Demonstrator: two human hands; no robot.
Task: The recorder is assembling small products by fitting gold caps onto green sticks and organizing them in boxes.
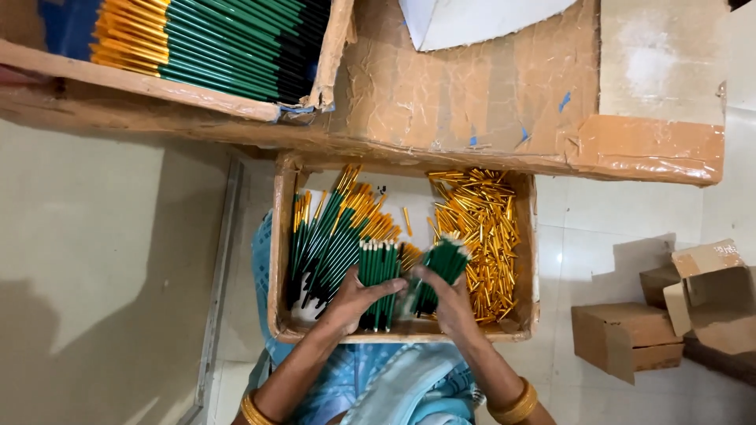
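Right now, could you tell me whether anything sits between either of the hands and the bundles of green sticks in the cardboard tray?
Nothing visible does. The left hand rests directly on one upright green bundle, and the right hand already grips the other green bundle. The loose gold caps lie off to the right, clear of both.

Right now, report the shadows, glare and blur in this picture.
Head view: broad soft shadow on the floor at left; box shadow and pale glare on the tiles at right; right hand and its green bundle slightly motion-blurred; gold caps glint.
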